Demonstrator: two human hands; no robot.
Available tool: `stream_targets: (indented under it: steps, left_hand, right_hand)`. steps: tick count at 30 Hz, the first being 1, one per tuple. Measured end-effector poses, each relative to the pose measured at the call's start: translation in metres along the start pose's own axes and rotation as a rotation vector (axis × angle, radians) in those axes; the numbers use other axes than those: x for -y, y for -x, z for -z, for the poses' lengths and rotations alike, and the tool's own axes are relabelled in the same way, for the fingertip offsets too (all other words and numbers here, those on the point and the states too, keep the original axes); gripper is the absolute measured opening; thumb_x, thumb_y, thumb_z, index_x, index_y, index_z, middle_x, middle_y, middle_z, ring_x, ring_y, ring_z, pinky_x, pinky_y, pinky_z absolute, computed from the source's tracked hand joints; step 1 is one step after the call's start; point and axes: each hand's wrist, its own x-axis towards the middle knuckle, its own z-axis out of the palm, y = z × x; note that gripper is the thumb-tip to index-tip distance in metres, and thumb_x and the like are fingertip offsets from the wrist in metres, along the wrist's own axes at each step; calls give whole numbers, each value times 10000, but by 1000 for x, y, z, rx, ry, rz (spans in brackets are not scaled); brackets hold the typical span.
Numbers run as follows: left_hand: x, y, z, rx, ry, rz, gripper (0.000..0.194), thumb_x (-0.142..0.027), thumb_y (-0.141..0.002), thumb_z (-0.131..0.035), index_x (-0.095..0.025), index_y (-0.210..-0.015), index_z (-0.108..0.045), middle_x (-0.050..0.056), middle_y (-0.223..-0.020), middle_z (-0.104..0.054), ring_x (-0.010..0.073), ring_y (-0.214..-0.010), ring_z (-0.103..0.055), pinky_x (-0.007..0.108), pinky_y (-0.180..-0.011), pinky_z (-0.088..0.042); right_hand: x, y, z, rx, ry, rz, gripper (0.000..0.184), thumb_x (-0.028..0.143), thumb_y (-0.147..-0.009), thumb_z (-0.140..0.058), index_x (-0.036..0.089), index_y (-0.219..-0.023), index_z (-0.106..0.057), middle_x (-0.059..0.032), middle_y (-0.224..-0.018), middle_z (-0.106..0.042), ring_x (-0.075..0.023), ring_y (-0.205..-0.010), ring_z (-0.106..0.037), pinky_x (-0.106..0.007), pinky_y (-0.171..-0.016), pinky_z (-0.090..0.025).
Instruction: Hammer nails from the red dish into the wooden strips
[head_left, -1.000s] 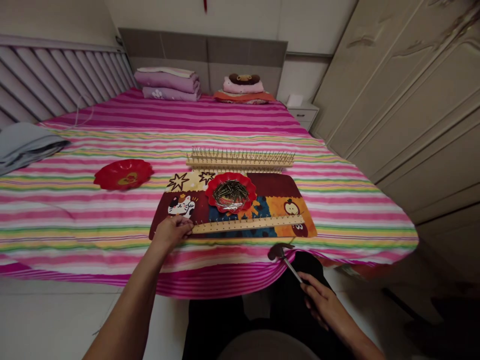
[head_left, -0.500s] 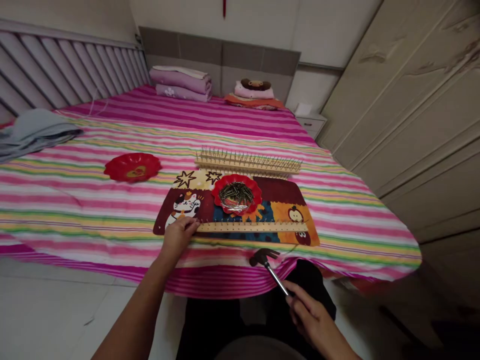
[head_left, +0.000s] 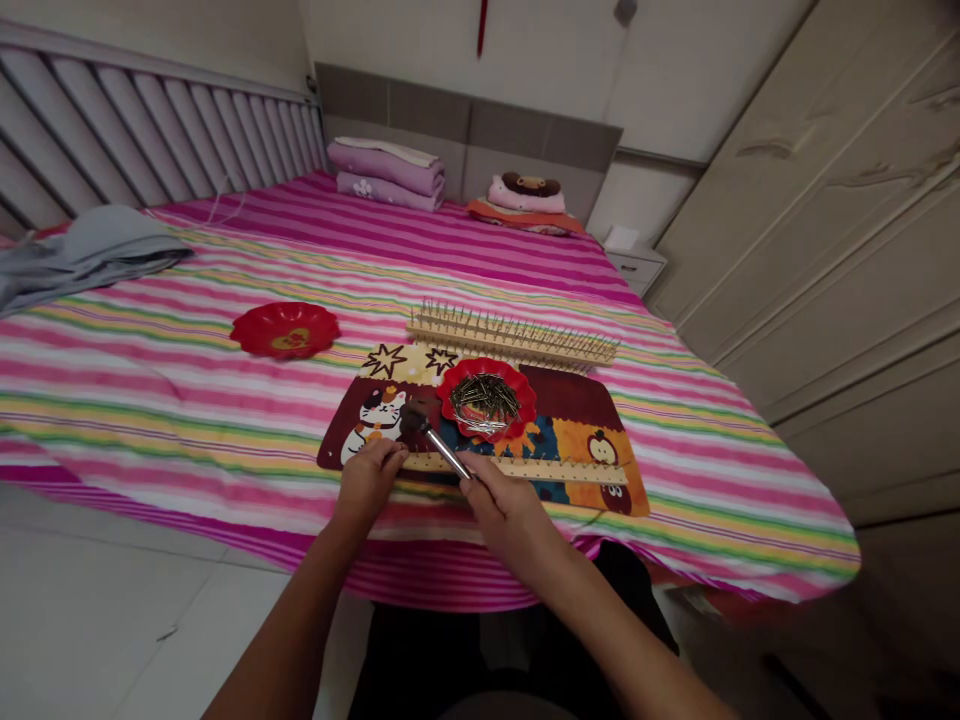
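Observation:
My right hand (head_left: 510, 505) is closed around the handle of a claw hammer (head_left: 448, 450). The hammer's dark head is raised just above the left end of a light wooden strip (head_left: 559, 471). A row of nails stands up along that strip, which lies on a patterned mat (head_left: 585, 400). At the strip's left end, my left hand (head_left: 369, 480) has its thumb and fingers pinched together; whatever is between the fingertips is too small to make out. Behind the strip, a red scalloped dish (head_left: 525, 383) holds many loose nails (head_left: 486, 398).
Beyond the mat lie wooden strips bristling with nails (head_left: 510, 335). A second red dish (head_left: 285, 330) sits to the left on the striped bedsheet (head_left: 180, 400). Grey clothing (head_left: 112, 245) is at far left, with folded bedding (head_left: 386, 175) by the headboard (head_left: 540, 135).
My right hand has brought the hammer up and leftward from the bed's front edge to over the strip's left end. My left hand stays at that end. The view has shifted slightly.

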Motion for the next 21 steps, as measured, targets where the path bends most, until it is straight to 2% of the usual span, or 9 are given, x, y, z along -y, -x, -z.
stream_targets:
  steps: [5, 7, 10, 12, 15, 18, 21]
  left_hand:
    - [2, 0, -1, 0, -18, -27, 181, -329, -754, -511, -210, -646, -593, 1, -681, -604, 143, -675, -563, 234, -643, -415]
    - [3, -1, -2, -5, -20, -42, 168, -313, -750, -514, -212, -642, -595, 4, -682, -609, 146, -677, -564, 237, -652, -423]
    - [2, -1, -2, -5, -1, -48, 159, -307, -756, -504, -213, -688, -613, 12, -742, -634, 152, -724, -579, 249, -702, -439]
    - [1, 0, -1, 8, 12, -31, 173, -319, -762, -497, -209, -709, -618, 19, -779, -643, 158, -761, -589, 260, -731, -445]
    - [0, -1, 2, 50, 24, -1, 212, -354, -744, -524, -195, -821, -640, 26, -816, -635, 166, -777, -594, 274, -737, -456]
    - [-1, -3, 7, 111, -21, -21, 372, -362, -670, -596, -170, -986, -630, 38, -871, -609, 177, -781, -584, 290, -735, -466]
    - [-2, -9, 12, 248, -101, -114, 386, -295, -612, -614, -171, -976, -639, 52, -930, -602, 192, -858, -579, 289, -767, -459]
  right_hand:
    - [6, -9, -1, 88, 161, 37, 386, 210, -894, -388, 217, -1256, -523, -52, -876, -686, -171, -740, -616, -252, -689, -443]
    - [8, -7, 2, 112, 152, 41, 399, 197, -895, -390, 245, -1273, -510, -47, -921, -691, -173, -781, -624, -260, -728, -448]
    - [9, 8, 10, 62, 47, 32, 390, 235, -922, -368, 261, -1293, -489, -18, -873, -679, -142, -725, -606, -238, -719, -452]
    - [6, 25, 17, 37, -27, -7, 375, 278, -933, -361, 247, -1279, -505, -4, -803, -655, -127, -679, -579, -223, -688, -453]
    - [-10, 62, 25, 35, -99, -77, 388, 333, -930, -372, 225, -1268, -529, -12, -816, -621, -124, -702, -551, -220, -685, -449]
    - [-43, 107, 24, 60, -146, -232, 451, 409, -921, -372, 199, -1291, -520, 19, -635, -514, -104, -541, -445, -203, -535, -396]
    - [-80, 150, 15, 78, -215, -388, 545, 494, -911, -334, 178, -1334, -468, 58, -525, -349, -98, -469, -334, -208, -452, -297]
